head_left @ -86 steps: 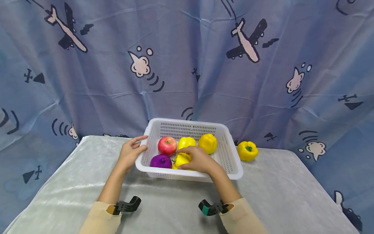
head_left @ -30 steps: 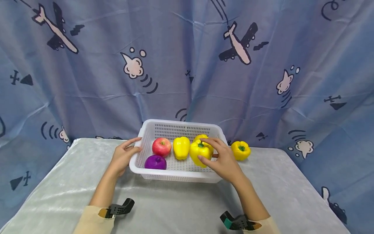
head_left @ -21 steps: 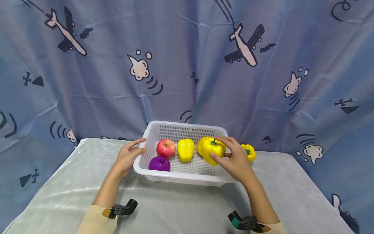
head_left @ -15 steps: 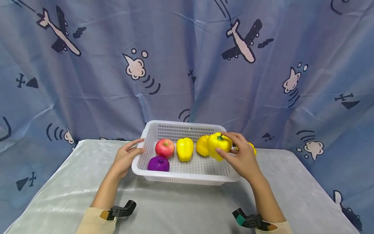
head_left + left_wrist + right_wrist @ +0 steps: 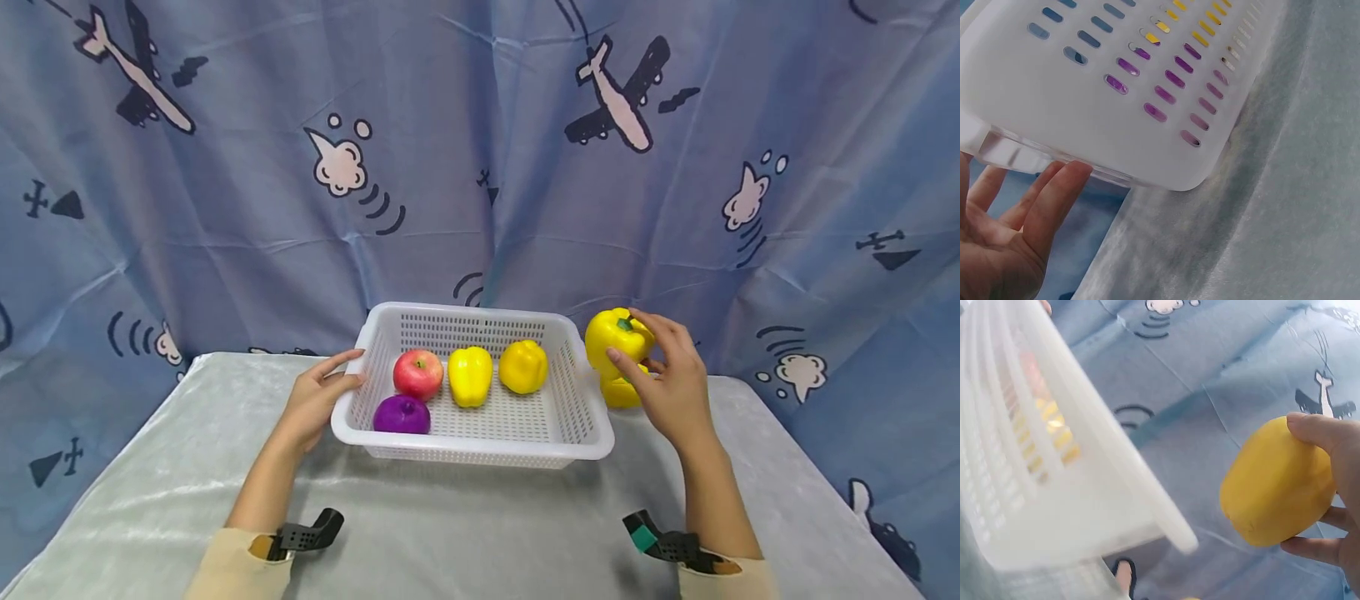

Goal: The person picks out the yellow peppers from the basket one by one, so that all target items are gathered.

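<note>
In the head view, my right hand [image 5: 671, 379] pinches a yellow bell pepper [image 5: 611, 340] with a green stem, held up just outside the basket's right end. The right wrist view shows that pepper [image 5: 1279, 484] between the thumb and fingers. Below it, partly hidden, a second yellow bell pepper [image 5: 621, 393] lies on the table. With nearly straight fingers, my left hand [image 5: 311, 404] touches the left rim of a white plastic basket [image 5: 480, 454]. Inside are a red apple [image 5: 417, 373], a purple round vegetable or fruit [image 5: 402, 415] and two yellow bell peppers [image 5: 470, 377].
A pale, shiny cloth covers the table [image 5: 450, 533]. Behind it hangs a blue curtain [image 5: 450, 167] printed with planes, close to the basket's back side. Each wrist wears a black strap with a camera mount [image 5: 311, 532].
My right hand has lifted one bell pepper out of the basket and carried it right, past the right rim. My left hand has stayed at the left rim.
</note>
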`<move>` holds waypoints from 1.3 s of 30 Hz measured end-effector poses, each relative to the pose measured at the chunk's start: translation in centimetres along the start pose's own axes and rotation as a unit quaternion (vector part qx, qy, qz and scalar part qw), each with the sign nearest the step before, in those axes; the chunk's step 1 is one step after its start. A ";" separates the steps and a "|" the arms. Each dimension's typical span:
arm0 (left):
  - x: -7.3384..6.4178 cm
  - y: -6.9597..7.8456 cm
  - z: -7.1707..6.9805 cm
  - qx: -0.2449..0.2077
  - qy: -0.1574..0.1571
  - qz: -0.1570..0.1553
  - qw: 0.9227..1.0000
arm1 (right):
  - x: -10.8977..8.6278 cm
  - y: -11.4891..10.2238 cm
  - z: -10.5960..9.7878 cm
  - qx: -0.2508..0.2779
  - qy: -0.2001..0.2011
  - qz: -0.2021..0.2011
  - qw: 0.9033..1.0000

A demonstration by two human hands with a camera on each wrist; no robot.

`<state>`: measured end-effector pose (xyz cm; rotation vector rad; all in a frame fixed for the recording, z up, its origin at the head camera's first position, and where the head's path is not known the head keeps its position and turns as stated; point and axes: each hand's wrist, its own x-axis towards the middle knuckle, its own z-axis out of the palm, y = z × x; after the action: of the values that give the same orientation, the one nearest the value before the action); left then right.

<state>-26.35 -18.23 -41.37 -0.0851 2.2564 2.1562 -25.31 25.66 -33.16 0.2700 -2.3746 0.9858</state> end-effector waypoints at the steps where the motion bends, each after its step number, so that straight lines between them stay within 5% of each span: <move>1: 0.0 0.0 0.0 -0.001 0.000 0.000 1.000 | 0.1 0.2 -0.2 -0.004 0.005 0.004 1.000; 25: -0.1 0.0 0.1 -0.010 0.000 -0.006 1.000 | 0.0 7.2 -2.1 -0.025 0.111 0.129 0.985; 39: 0.1 -0.2 -0.1 -0.020 -0.004 -0.010 1.000 | -0.6 10.6 -1.4 -0.025 0.116 0.167 0.979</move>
<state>-26.41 -18.35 -41.61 -0.0981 2.1990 2.1890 -28.28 34.15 -39.00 -0.2602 -2.2641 1.0404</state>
